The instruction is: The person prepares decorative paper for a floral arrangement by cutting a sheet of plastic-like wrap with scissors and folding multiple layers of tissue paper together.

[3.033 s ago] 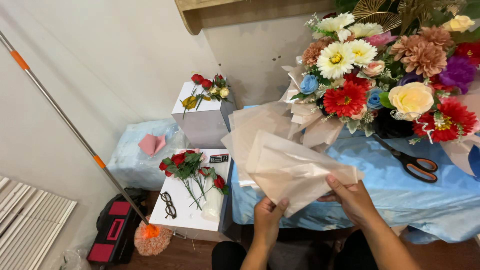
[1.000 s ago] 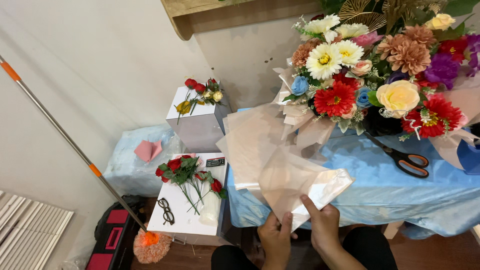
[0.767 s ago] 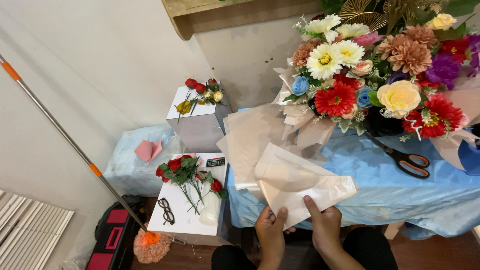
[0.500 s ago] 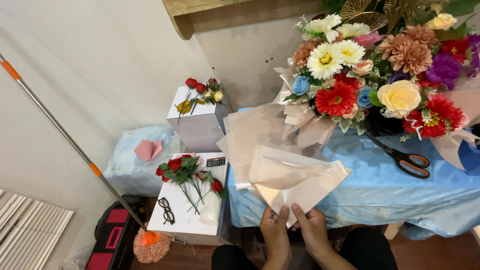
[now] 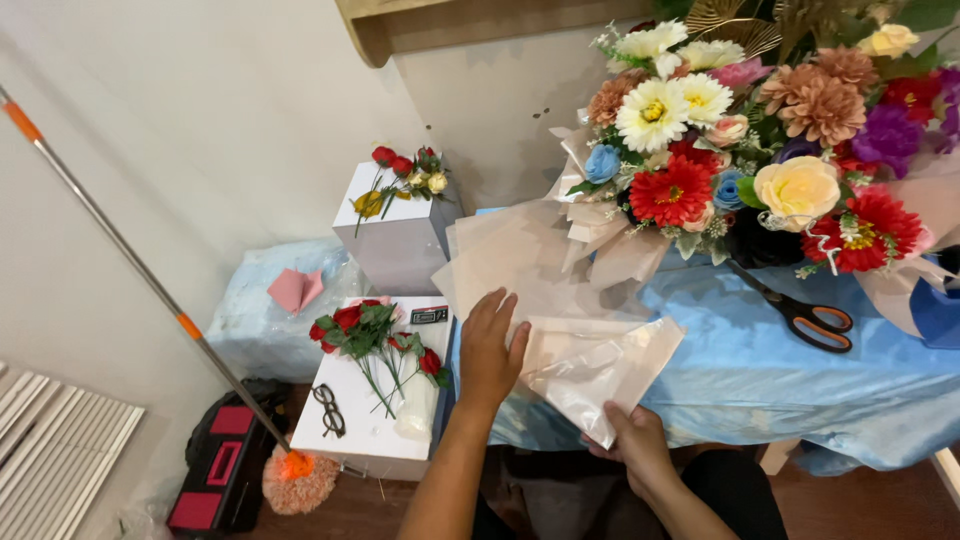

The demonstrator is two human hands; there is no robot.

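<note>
Table draped in pale blue crinkled cloth [image 5: 760, 370]: carries a large mixed-colour flower bouquet [image 5: 760, 150], black scissors with orange-lined handles [image 5: 805, 315], beige translucent wrapping sheets [image 5: 520, 265], and a folded beige wrapping sheet [image 5: 600, 365] at the front edge.

A sheet of thin, pale beige wrapping paper [image 5: 600, 365] lies folded over at the front edge of the table [image 5: 760, 390], near its left corner. It is semi-translucent and slightly creased, its lower point hanging past the edge. More sheets of the same paper [image 5: 505, 255] lie spread flat behind it, reaching the table's left edge.
</note>
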